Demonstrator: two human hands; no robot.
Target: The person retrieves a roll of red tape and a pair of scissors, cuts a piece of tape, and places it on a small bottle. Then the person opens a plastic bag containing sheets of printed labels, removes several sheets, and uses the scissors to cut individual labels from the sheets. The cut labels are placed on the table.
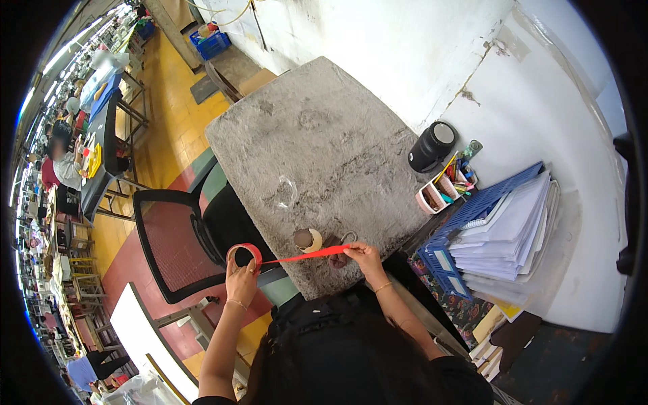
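A roll of red tape (257, 255) is gripped in my left hand (240, 283), whose fingers curl round the ring. From it a red strip (317, 254) runs taut to the right. My right hand (368, 263) pinches the strip's free end over the near edge of the table. Just beyond the strip lies a small round brown and cream object (305, 239) of a kind I cannot make out. Beside it, partly behind the strip, rests a dark brown piece (333, 259) with a loop near it.
Grey plush cloth (317, 135) covers the table; a clear plastic scrap (288, 194) lies on it. At right stand a black jar (432, 146), a pen holder (432, 197) and a blue rack (442, 266) of papers. A mesh chair (179, 236) is left, with people working farther off.
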